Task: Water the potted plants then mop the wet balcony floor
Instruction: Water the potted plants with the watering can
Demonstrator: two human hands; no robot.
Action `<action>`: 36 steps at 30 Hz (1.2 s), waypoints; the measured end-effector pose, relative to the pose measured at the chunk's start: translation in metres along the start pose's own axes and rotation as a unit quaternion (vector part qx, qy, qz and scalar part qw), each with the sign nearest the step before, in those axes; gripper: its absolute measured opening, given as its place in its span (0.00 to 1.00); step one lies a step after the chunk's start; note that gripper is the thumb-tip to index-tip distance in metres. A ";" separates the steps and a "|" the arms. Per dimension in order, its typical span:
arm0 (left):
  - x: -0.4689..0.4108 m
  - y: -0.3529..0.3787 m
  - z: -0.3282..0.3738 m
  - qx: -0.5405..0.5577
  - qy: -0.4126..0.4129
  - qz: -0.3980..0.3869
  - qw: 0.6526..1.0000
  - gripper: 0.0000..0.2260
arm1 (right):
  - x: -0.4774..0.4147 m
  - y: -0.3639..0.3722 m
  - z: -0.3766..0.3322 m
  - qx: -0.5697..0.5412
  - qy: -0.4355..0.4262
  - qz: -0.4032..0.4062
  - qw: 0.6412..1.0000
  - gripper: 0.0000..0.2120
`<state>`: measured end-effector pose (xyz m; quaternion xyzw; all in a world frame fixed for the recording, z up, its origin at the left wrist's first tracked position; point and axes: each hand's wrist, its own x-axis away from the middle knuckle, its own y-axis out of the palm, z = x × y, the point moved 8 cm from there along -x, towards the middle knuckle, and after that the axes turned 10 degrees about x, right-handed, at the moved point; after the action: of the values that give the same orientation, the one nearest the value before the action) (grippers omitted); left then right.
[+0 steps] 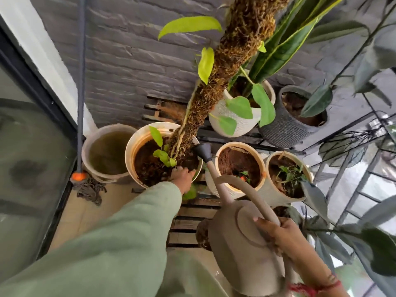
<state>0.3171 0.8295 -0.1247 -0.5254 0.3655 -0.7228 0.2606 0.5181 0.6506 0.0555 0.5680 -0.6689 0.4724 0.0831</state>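
Head view: right hand (285, 236) grips the handle of a beige watering can (242, 243), its dark rose (202, 151) over the rim of a cream pot (130, 146) with a moss pole (216, 82). Left hand (183, 177), fingers spread, rests on that pot's soil and near rim. Mop (80, 176) leans at left beside a water-filled bucket (85, 146).
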 end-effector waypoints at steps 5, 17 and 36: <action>0.027 0.021 -0.026 -0.106 0.016 -0.023 0.994 0.18 | -0.002 -0.006 -0.022 0.041 -0.033 -0.013 0.999 0.21; 0.047 -0.033 -0.080 -0.027 -0.045 0.096 0.994 0.24 | 0.005 -0.005 -0.036 0.142 -0.041 -0.030 0.989 0.27; 0.051 -0.083 -0.093 -0.016 0.063 0.077 0.995 0.24 | 0.020 0.087 -0.064 0.241 -0.062 -0.110 0.962 0.28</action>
<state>0.2134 0.8637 -0.0460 -0.4530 0.4320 -0.7264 0.2838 0.4111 0.6756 0.0559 0.6696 -0.4722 0.5713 -0.0468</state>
